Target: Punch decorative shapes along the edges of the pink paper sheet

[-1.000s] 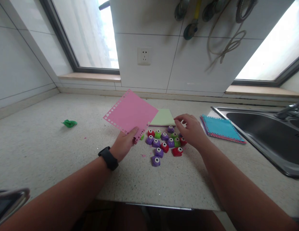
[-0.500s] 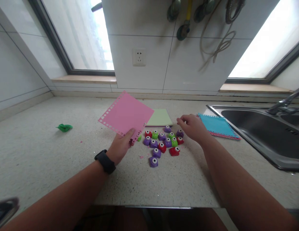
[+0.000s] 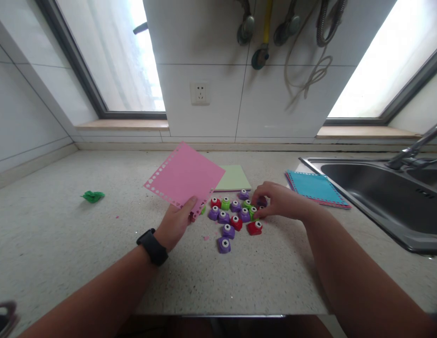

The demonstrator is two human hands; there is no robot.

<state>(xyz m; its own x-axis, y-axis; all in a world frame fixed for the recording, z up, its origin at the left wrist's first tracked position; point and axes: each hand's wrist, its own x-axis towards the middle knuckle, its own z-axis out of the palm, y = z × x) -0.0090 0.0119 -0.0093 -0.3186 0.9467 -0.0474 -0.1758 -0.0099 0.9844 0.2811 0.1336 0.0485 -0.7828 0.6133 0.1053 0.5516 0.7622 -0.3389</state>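
My left hand pinches a pink sheet of paper by its near corner and holds it up off the counter. Small shapes are punched along two of the sheet's edges. Several craft punches in purple, red and green stand grouped at the middle, among them a purple punch nearest me and a red punch. At the right side of this group, my right hand has its thumb and fingers closed about a green craft punch. Its fingers partly cover a purple and a red punch there.
Behind the punches lies a pale green paper stack. A blue-topped stack of punched paper rests beside the steel sink. A crumpled green thing is far left, and pink paper scraps dot the counter.
My right hand has moved down and slightly left, from above the back of the punches onto the right side of the group. The left hand still holds the pink sheet. The view has tilted slightly upward.
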